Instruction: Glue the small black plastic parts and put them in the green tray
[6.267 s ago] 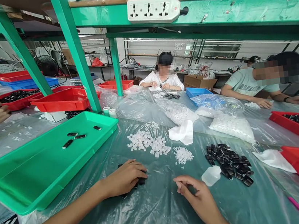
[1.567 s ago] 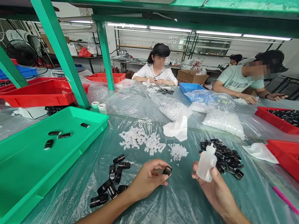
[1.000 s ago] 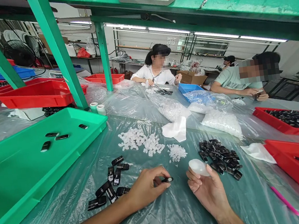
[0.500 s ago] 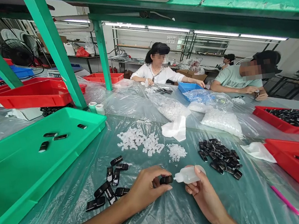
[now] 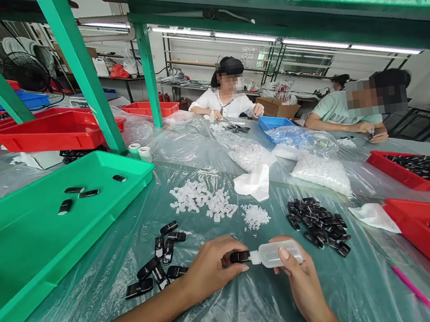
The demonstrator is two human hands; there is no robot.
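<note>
Between the thumb and fingers of my left hand [image 5: 216,264] is a small black plastic casing [image 5: 239,257], its end facing right. My right hand [image 5: 299,271] grips a translucent white squeeze bottle [image 5: 277,254] lying on its side, thumb on top. The bottle's nozzle points left and meets the casing's end; whether the tip goes inside is hidden. Left of my left hand lies a loose group of black casings [image 5: 167,252]. A heap of more black casings [image 5: 318,224] sits beyond my right hand. Small white plastic pieces [image 5: 202,199] and tinier white bits [image 5: 254,216] lie ahead.
A green tray [image 5: 89,225] with several casings stands at left. Red trays [image 5: 416,219] line the right side, near a pink pen-like stick [image 5: 413,287]. Bags of white pieces [image 5: 319,171] lie farther back. Two people work across the table. A green post [image 5: 80,73] rises at left.
The squeeze bottle has turned level and moved left, so its nozzle now meets the casing. My left hand keeps its hold. The person in white has drawn an arm back from the blue tray.
</note>
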